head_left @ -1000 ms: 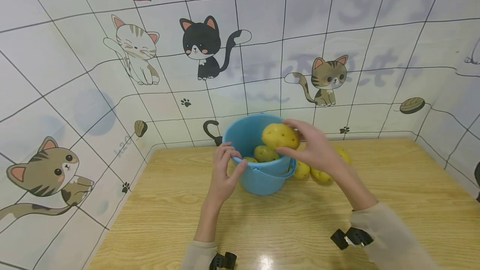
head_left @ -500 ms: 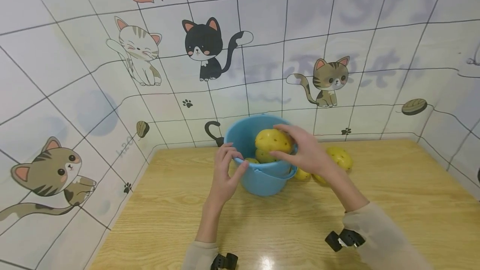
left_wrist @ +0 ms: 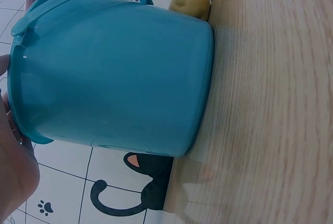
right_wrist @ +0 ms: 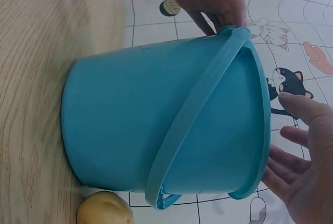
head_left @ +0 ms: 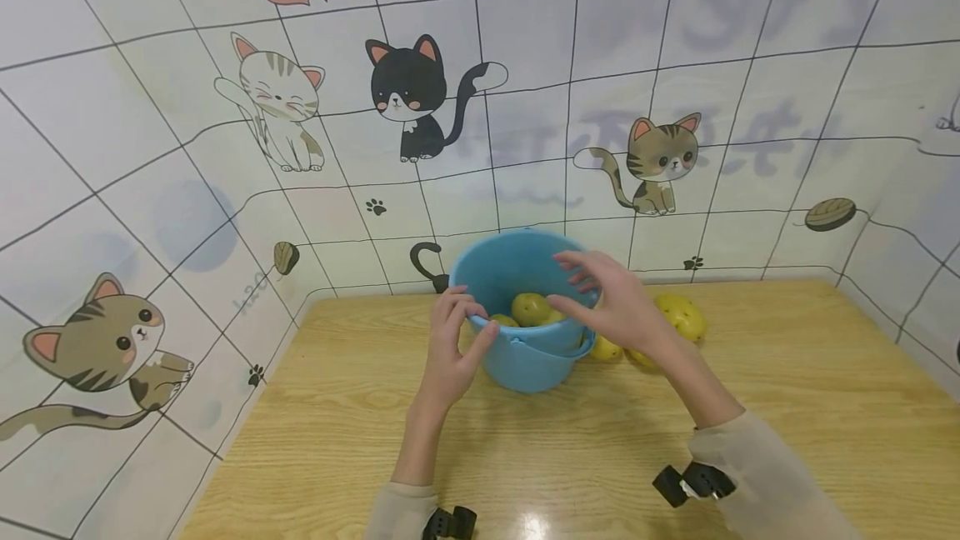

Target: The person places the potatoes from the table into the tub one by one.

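Mid-frame, round blue plastic bucket is being braced by left hand, rim grip best firm; right hand, grip wide, empty, best being lifted clear.

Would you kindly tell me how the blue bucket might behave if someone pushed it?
Standing upright, the bucket would probably slide, not roll. It narrows downward, so a high push could tip it, though the potatoes inside likely add steadying weight.
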Action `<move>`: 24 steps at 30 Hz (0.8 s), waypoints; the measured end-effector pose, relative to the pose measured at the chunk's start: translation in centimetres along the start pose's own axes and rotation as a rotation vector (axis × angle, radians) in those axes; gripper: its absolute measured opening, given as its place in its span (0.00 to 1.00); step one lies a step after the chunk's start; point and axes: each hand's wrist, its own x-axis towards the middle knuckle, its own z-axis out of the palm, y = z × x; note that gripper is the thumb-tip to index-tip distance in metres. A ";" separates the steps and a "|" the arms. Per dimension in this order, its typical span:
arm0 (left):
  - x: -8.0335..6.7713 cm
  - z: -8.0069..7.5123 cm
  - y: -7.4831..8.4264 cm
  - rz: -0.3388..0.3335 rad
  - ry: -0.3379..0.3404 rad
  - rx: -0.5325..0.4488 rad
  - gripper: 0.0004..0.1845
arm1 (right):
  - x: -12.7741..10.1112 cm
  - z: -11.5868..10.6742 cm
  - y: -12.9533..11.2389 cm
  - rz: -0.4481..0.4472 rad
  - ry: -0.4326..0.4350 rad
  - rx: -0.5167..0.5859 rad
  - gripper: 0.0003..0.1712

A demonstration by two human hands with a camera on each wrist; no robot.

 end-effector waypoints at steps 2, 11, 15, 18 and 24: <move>0.0 0.0 0.0 -0.002 -0.002 -0.001 0.04 | -0.1 -0.2 0.0 0.000 0.013 0.011 0.30; 0.0 0.0 0.2 -0.010 -0.006 0.008 0.04 | -1.0 -1.0 0.5 0.004 0.068 0.046 0.28; 0.0 0.0 0.3 -0.013 -0.005 0.007 0.04 | -1.5 -1.4 0.8 0.032 0.081 0.045 0.29; 0.0 0.0 0.3 -0.011 -0.003 0.005 0.04 | -1.8 -1.7 1.1 0.064 0.084 0.035 0.29; 0.0 0.0 0.3 -0.010 -0.004 0.004 0.04 | -2.5 -2.1 1.7 0.081 0.123 0.041 0.28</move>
